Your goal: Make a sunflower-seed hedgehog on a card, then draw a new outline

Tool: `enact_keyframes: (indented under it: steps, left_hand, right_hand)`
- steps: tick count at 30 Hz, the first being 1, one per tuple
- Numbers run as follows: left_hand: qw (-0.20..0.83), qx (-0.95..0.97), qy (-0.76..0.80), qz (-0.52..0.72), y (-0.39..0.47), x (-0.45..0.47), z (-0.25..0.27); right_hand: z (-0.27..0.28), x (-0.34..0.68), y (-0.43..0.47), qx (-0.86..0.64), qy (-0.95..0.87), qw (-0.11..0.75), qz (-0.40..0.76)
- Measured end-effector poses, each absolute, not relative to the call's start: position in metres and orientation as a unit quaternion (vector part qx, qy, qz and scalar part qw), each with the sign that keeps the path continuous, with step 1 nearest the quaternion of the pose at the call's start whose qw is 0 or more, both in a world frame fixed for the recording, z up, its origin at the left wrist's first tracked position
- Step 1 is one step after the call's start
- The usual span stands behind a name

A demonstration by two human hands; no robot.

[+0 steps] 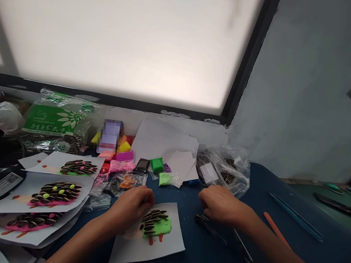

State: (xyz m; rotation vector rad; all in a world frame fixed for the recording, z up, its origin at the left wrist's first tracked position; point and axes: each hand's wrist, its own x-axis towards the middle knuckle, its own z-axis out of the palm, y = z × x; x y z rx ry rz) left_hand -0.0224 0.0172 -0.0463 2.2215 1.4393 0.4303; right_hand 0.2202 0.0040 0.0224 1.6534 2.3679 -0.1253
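Note:
A white card (165, 256) lies on the table, bearing a hedgehog of green clay (163, 229) with striped sunflower seeds (154, 220) as spines and orange-brown feet. My left hand (137, 203) is over the card's upper left edge, fingers curled and closed; whatever is inside them is hidden. To the right of the card, my right hand (219, 203) is closed with its fingers curled down, in front of a clear plastic bag of seeds (232, 172). I cannot make out what it holds. Dark scissors (210, 228) lie just beneath it.
Finished hedgehog cards (81, 210) are stacked at the left. Along the wall are a green-labelled seed bag (55, 121), colourful clay packets (157, 164), a phone (110, 136) and white sheets (161, 140). Blue sticks (296, 216) and an orange tool (275, 229) lie at the right.

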Motion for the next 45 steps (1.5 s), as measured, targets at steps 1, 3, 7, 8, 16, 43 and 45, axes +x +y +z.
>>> enact_keyframes:
  steps: [1,3,7,8,16,43,45]
  left_hand:
    - [0.228,0.807,0.522,0.156,0.017,-0.023,-0.047]
    - [0.227,0.807,0.521,0.159,0.018,-0.023,-0.048]
    - [0.221,0.808,0.522,0.163,0.019,-0.023,-0.050]
    - [0.219,0.808,0.522,0.161,0.019,-0.023,-0.050]
    - [0.214,0.811,0.519,0.164,0.020,-0.023,-0.050]
    - [0.207,0.809,0.521,0.174,0.021,-0.023,-0.054]
    - [0.207,0.809,0.521,0.175,0.021,-0.022,-0.054]
  right_hand:
    - [0.022,0.220,0.004,0.566,0.813,0.129,-0.047]
    - [0.021,0.220,0.003,0.563,0.814,0.133,-0.057]
    - [0.016,0.218,0.005,0.550,0.825,0.104,-0.081]
    - [0.015,0.218,0.005,0.546,0.829,0.089,-0.087]
    - [0.005,0.211,0.008,0.527,0.833,-0.059,-0.157]
    - [-0.034,0.169,-0.022,0.432,0.866,-0.201,-0.153]
    - [-0.033,0.168,-0.022,0.431,0.865,-0.202,-0.155]
